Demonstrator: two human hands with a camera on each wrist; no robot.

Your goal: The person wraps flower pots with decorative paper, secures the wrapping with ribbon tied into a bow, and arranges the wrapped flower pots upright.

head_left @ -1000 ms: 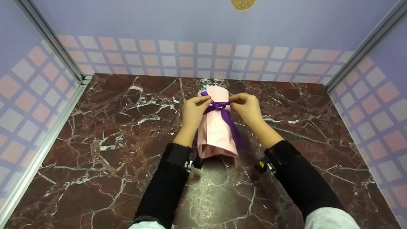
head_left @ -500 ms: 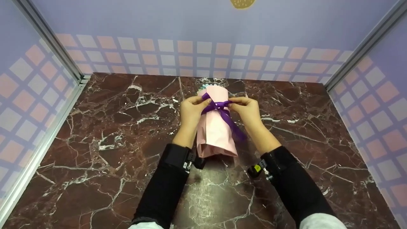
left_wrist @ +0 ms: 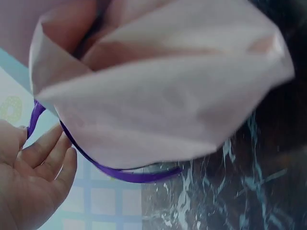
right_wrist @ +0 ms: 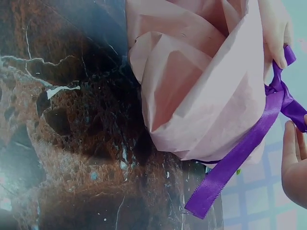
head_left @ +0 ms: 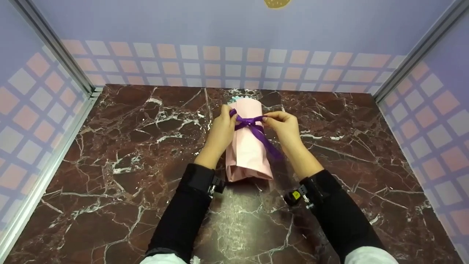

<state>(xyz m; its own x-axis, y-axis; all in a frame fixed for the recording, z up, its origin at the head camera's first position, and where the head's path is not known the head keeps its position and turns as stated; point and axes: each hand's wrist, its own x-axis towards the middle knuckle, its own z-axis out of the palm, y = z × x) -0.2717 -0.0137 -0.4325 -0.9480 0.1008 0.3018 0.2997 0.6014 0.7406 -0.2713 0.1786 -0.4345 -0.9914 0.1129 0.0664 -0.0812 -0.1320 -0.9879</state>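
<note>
A bouquet wrapped in pale pink paper (head_left: 249, 146) lies on the marbled table, with small light-blue flowers (head_left: 238, 98) peeking out at its far end. Around its upper part runs a purple ribbon, tied at a knot (head_left: 249, 122) on top. My left hand (head_left: 221, 126) pinches a short piece of ribbon left of the knot. On the other side, my right hand (head_left: 285, 126) pinches the ribbon between thumb and fingertips. A long ribbon tail (right_wrist: 235, 158) hangs down the right side in the right wrist view. The paper's folded near end (left_wrist: 134, 96) fills much of the left wrist view.
The brown marbled table (head_left: 128, 198) stretches around the bouquet. A lilac back wall (head_left: 165, 25) with a pink and white check band stands behind it, and similar panels flank both sides.
My left hand has turned and now grips the left ribbon piece from higher up. My right hand shifted slightly earlier and keeps its pinch. The bouquet stays about in place.
</note>
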